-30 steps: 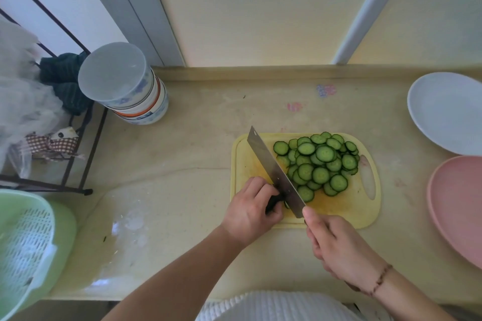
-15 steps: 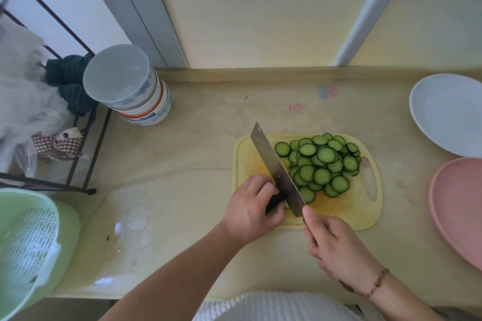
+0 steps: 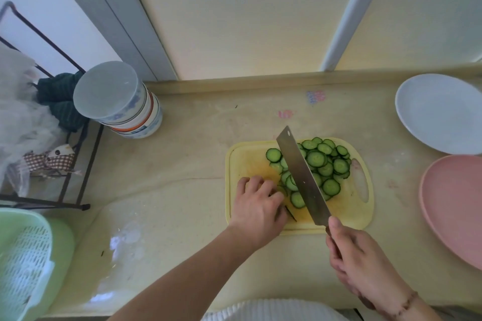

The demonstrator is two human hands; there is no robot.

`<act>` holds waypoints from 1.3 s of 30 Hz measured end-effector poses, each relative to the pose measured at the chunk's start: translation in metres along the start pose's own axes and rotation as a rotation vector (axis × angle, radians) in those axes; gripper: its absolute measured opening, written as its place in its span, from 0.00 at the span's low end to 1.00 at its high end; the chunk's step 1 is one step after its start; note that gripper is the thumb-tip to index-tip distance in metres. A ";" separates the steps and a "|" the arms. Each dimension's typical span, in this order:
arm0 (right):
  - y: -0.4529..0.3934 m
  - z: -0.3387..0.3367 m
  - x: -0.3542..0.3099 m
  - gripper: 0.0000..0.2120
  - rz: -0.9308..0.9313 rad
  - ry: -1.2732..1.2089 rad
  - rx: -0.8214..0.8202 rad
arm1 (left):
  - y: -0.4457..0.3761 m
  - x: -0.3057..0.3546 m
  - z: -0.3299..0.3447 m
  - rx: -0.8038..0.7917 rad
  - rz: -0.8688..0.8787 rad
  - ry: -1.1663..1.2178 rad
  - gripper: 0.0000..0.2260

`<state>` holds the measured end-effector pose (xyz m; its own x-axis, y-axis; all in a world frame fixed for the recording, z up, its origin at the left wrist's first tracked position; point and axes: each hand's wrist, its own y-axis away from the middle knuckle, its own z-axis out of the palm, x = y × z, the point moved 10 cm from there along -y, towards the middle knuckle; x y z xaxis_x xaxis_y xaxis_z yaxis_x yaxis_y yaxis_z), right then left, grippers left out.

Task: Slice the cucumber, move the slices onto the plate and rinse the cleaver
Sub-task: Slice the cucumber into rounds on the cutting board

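Pale yellow countertop [image 3: 182, 164] fills the view, a white plate [image 3: 440, 112] and a pink plate [image 3: 453, 206] off at its right edge. Centre stage, the yellow cutting board [image 3: 250, 156] carries a heap of cucumber slices [image 3: 323, 164], thin rounds, dark-skinned, pale green inside. Across them lies the cleaver [image 3: 302, 177], blade steel-grey, its handle gripped by the right hand [image 3: 357, 260]. Left hand [image 3: 258, 206] sits knuckles-up on the board, fingers curled; what they hold, I cannot tell.

A home kitchen.
A yellow cutting board [image 3: 245, 161] of cucumber slices [image 3: 320, 161] lies on the worn desk [image 3: 198, 138] (stained, scribbled), with stacked bowls [image 3: 135, 117], plates [image 3: 440, 112] and a green colander [image 3: 26, 263].
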<state>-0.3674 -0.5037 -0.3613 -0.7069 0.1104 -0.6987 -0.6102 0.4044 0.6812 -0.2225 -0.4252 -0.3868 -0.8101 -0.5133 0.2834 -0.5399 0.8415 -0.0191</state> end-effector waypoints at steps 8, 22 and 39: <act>-0.003 -0.001 0.013 0.26 0.040 -0.138 0.063 | -0.005 0.048 0.003 -0.045 0.327 -0.141 0.19; 0.003 -0.014 0.018 0.26 0.022 -0.151 0.074 | -0.031 0.024 0.002 -0.264 0.263 0.193 0.11; 0.007 -0.002 0.019 0.26 -0.003 -0.096 0.001 | -0.063 -0.058 -0.029 0.084 -0.085 0.451 0.08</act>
<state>-0.3860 -0.5001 -0.3696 -0.6674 0.1952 -0.7186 -0.6121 0.4057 0.6788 -0.1347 -0.4431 -0.3738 -0.5914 -0.4398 0.6759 -0.6321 0.7733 -0.0498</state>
